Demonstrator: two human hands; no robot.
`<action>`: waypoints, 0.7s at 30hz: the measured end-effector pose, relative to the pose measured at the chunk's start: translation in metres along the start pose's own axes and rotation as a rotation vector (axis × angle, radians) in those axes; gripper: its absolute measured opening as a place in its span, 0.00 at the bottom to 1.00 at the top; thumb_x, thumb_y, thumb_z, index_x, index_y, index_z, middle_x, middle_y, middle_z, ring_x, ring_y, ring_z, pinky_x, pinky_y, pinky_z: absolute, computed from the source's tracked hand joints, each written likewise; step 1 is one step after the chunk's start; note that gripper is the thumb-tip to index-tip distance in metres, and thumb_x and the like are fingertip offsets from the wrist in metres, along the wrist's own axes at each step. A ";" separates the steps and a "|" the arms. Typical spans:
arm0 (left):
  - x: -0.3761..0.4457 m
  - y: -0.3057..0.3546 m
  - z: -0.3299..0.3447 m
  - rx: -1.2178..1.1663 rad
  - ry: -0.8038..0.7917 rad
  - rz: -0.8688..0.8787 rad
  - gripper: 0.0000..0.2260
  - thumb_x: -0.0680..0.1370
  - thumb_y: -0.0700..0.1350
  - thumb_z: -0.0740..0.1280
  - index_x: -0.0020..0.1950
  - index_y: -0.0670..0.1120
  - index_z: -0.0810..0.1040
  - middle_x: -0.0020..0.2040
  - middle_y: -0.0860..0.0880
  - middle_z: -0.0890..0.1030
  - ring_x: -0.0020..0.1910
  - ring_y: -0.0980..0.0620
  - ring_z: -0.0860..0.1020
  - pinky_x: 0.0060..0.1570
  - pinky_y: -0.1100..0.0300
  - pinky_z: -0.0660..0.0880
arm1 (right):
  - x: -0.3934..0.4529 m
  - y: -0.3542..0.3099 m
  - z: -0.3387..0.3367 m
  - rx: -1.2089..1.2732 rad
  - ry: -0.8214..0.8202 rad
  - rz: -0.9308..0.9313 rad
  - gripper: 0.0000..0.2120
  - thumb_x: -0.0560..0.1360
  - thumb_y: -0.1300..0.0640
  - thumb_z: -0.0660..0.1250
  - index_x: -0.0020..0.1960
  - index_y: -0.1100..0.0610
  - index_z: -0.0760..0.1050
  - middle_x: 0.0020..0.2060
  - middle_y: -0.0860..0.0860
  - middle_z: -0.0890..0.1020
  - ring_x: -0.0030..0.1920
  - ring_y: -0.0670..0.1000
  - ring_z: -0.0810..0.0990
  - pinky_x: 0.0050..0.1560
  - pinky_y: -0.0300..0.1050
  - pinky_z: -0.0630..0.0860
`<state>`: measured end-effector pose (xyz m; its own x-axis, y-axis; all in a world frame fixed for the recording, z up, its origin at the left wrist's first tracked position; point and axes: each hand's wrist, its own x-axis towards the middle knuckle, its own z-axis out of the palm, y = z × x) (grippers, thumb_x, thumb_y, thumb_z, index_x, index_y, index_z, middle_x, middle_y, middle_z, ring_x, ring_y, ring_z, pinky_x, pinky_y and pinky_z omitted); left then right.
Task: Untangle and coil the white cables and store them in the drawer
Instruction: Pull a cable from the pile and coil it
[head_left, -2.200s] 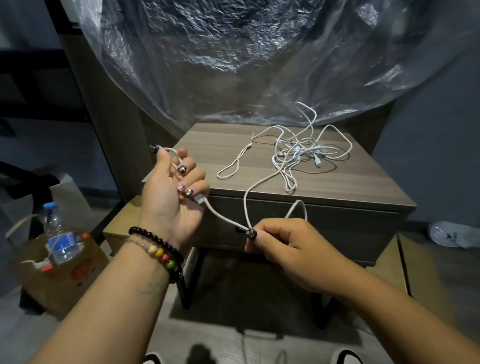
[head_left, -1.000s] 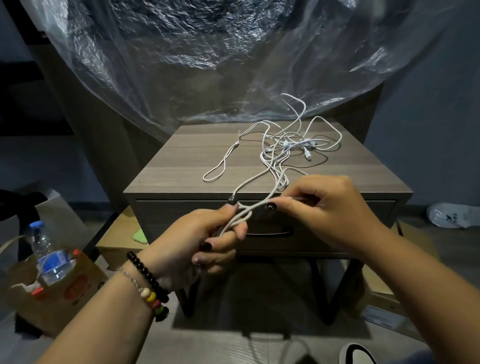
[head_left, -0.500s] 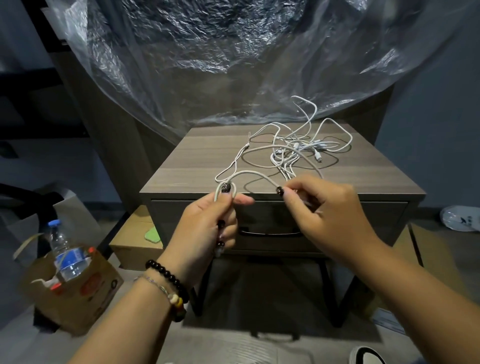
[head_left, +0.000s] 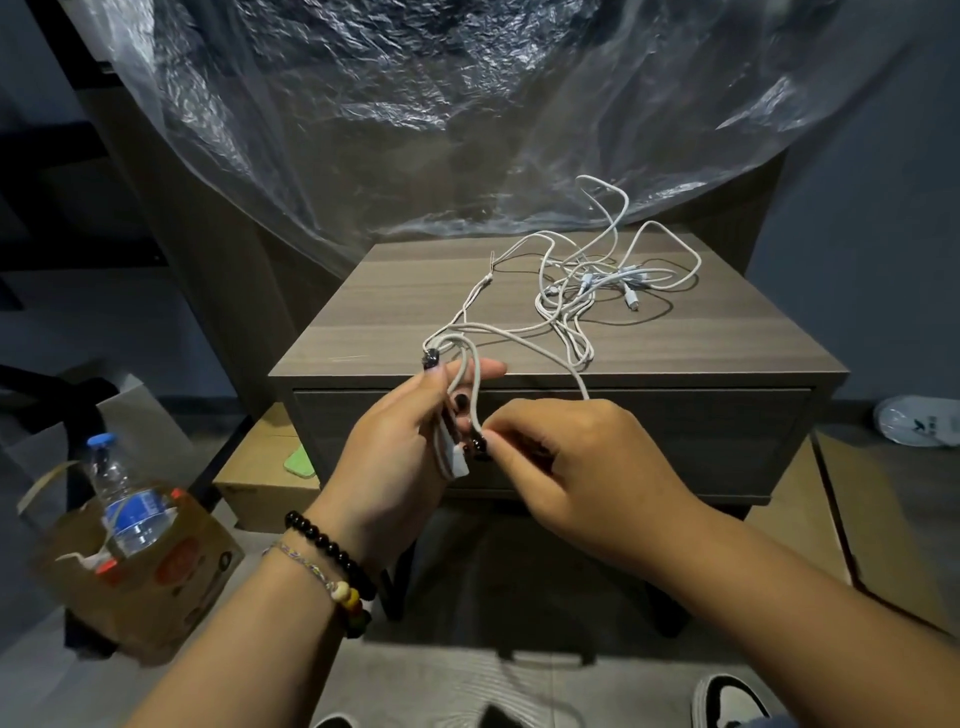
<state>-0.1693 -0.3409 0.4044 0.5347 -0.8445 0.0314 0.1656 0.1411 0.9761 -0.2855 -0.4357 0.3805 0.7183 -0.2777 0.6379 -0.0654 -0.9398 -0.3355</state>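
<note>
A tangle of white cables (head_left: 597, 291) lies on the top of a grey-brown wooden nightstand (head_left: 374, 312), toward its back right. One white cable runs from the tangle down to my hands in front of the shut drawer (head_left: 727, 431). My left hand (head_left: 400, 457) holds a few loops of that cable, with its white plug hanging below the fingers. My right hand (head_left: 566, 467) pinches the same cable just beside the left hand's fingers.
Crinkled clear plastic sheeting (head_left: 415, 104) hangs behind and above the nightstand. A brown paper bag with a water bottle (head_left: 124, 499) stands on the floor at left. Cardboard boxes (head_left: 260, 467) sit beside and under the nightstand. A shoe tip (head_left: 727, 701) shows at the bottom.
My right hand has come down and left to meet the left hand below the tabletop edge. More cable is looped in the left hand, and the plug now hangs below it.
</note>
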 end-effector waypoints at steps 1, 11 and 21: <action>0.000 0.000 0.001 -0.015 0.021 -0.020 0.18 0.81 0.49 0.53 0.54 0.41 0.79 0.47 0.42 0.73 0.47 0.45 0.69 0.50 0.53 0.67 | 0.000 -0.001 -0.001 -0.001 -0.008 0.000 0.14 0.77 0.48 0.58 0.48 0.53 0.79 0.38 0.48 0.83 0.39 0.53 0.82 0.37 0.52 0.77; 0.013 0.007 -0.006 -0.566 0.107 -0.017 0.17 0.83 0.50 0.51 0.37 0.48 0.67 0.32 0.51 0.73 0.31 0.56 0.76 0.37 0.62 0.78 | 0.003 -0.001 -0.016 -0.056 -0.083 0.012 0.16 0.76 0.44 0.56 0.45 0.50 0.80 0.31 0.46 0.81 0.32 0.51 0.78 0.32 0.47 0.74; 0.015 0.028 -0.057 -0.405 0.215 -0.026 0.15 0.83 0.51 0.51 0.38 0.49 0.66 0.29 0.54 0.65 0.21 0.60 0.59 0.21 0.70 0.53 | 0.002 0.026 -0.038 0.013 -0.295 0.020 0.16 0.74 0.41 0.60 0.46 0.50 0.82 0.39 0.43 0.82 0.41 0.46 0.80 0.42 0.51 0.77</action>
<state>-0.1097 -0.3202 0.4195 0.6787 -0.7302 -0.0789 0.4690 0.3482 0.8117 -0.3120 -0.4686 0.3998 0.8877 -0.2239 0.4024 -0.0737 -0.9316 -0.3558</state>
